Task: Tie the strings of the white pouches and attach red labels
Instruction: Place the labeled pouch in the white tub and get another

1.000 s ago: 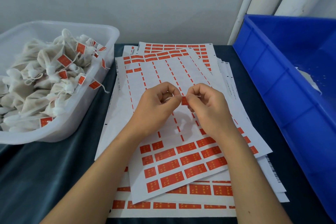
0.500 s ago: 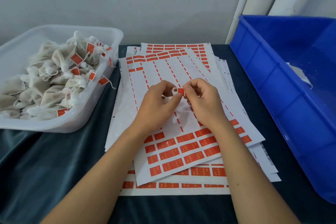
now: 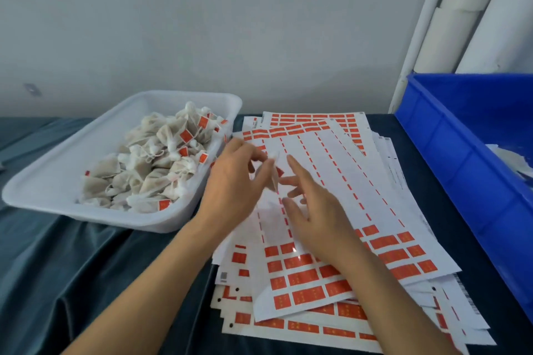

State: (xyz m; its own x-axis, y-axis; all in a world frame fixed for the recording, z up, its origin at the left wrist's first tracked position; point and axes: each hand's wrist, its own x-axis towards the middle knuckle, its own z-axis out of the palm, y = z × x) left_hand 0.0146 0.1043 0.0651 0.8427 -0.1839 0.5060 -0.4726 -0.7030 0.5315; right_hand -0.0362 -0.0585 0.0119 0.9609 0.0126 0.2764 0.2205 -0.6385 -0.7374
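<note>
left hand [image 3: 235, 181] hung over the near edge of the label sheets [image 3: 331, 170], just beside the white tray [image 3: 52, 181]. its fingers were curled toward the thumb and seemed to pinch a small pale pouch [image 3: 272, 174] by its top; the frame was motion-blurred there, so whether a string or the cloth itself was held couldn't be told. a bit of red showed just at the pouch, likely its label, too smeared to confirm. right hand [image 3: 310, 204] was over the top sheet with fingers spread and straight, gripping nothing.

finished pouches [image 3: 155, 170] with red tags sat heaped in the tray. the blue bin [image 3: 450, 158] stood to the right, well apart from both hands. unused red labels [image 3: 305, 277] remained in rows at the near end of the top sheet.

judgement: this looked like the hand-off of a labelled pouch toward the tray. to do it well, carry it by the neck so the tag isn't creased or peeled, and drop it well inside the rim. the right hand would be free to lift the next label from a full row; peel from a corner and keep the sticky side off the fingers.
</note>
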